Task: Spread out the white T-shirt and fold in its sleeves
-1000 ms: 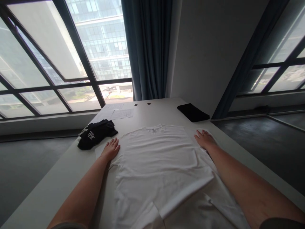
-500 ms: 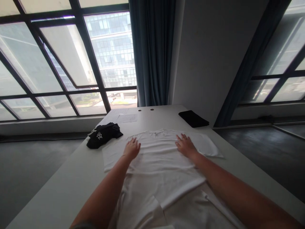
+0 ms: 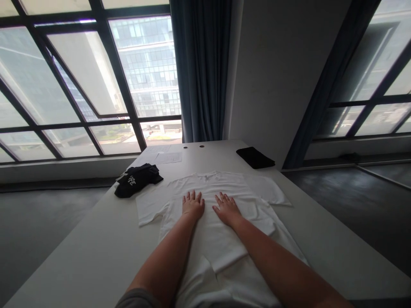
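A white T-shirt (image 3: 257,190) lies spread flat on a white table (image 3: 96,244), collar away from me, its lower part folded up over the body. My left hand (image 3: 193,204) rests palm down on the chest of the shirt, fingers stretched out. Beside it, a little to the right, my right hand (image 3: 227,208) also lies flat on the cloth with its fingers spread. Neither hand holds anything.
A crumpled black garment with white lettering (image 3: 136,179) sits at the table's left edge. A folded black cloth (image 3: 255,157) lies at the far right, and paper sheets (image 3: 168,157) at the far end. Windows, a dark curtain (image 3: 201,72) and a wall stand behind.
Both hands have slid inward from the shirt's sleeves to the middle of its chest, staying flat on the cloth. The sleeves now lie uncovered on both sides.
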Demonstrator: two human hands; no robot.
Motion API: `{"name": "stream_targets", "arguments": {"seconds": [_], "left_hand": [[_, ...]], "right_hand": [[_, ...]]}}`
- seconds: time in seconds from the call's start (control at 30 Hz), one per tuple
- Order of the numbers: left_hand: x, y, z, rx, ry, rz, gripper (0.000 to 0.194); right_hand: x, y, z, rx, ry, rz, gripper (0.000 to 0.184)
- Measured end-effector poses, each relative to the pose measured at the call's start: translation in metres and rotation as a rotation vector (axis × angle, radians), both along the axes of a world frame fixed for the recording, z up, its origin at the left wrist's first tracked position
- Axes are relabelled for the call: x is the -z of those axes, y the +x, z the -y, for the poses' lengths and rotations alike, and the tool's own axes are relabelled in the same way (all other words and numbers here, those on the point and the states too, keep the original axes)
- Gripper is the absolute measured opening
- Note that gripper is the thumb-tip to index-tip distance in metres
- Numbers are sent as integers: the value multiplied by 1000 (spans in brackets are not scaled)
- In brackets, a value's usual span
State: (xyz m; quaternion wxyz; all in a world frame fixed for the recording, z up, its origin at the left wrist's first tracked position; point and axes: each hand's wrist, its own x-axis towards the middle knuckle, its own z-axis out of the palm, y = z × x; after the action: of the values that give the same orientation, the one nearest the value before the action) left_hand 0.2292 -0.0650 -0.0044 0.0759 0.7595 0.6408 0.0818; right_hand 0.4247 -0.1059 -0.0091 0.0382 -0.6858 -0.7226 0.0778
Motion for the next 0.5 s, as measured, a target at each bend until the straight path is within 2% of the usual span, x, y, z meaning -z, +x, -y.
{"name": "stream_targets", "arguments": {"seconds": [0.23, 0.3, 0.43, 0.5], "left_hand": [[1, -24, -1, -96, -28, -39, 67], [2, -27, 0, -65, -26, -51, 69], [2, -30, 1, 84, -13, -49, 68], [1, -30, 0, 88, -24, -40, 67]], "right_hand": [[3, 39, -1, 163, -25, 53, 72], [5, 43, 0, 184, -22, 57, 71], [9, 45, 2, 179, 17, 67, 68], [11, 47, 3, 164, 15, 68, 67]]}}
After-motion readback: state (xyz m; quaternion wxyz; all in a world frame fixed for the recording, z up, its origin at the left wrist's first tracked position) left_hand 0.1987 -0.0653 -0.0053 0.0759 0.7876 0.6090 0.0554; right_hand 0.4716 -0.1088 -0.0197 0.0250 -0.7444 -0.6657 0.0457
